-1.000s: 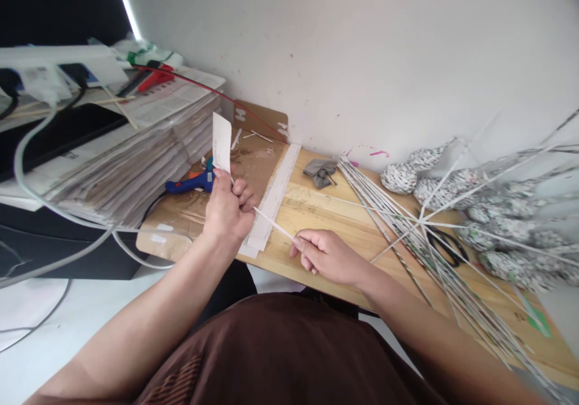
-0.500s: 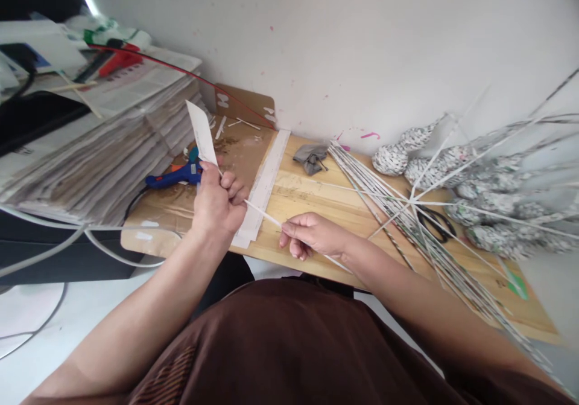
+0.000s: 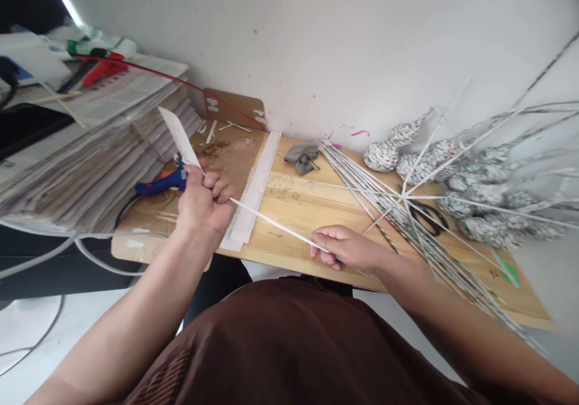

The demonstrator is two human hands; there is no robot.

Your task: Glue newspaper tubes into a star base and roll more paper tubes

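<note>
Paper stick (image 3: 279,225), head view: stretched between both hands, crossing above the flat paper strips (image 3: 260,178); left hand (image 3: 201,203), left of the strips, fingers curled closed round the stick's upper part, loose paper flap (image 3: 177,132) sticking up past it; right hand (image 3: 346,248), right of the strips, thumb and fingers pinched together on the lower part; blue glue gun (image 3: 163,183) left of the strips, gray cloth (image 3: 301,157) just right of them

ok so you're holding one thin white rolled-paper stick (image 3: 275,224) — plus there's one blue plastic glue gun (image 3: 161,183) and one crumpled grey cloth (image 3: 301,157).
</note>
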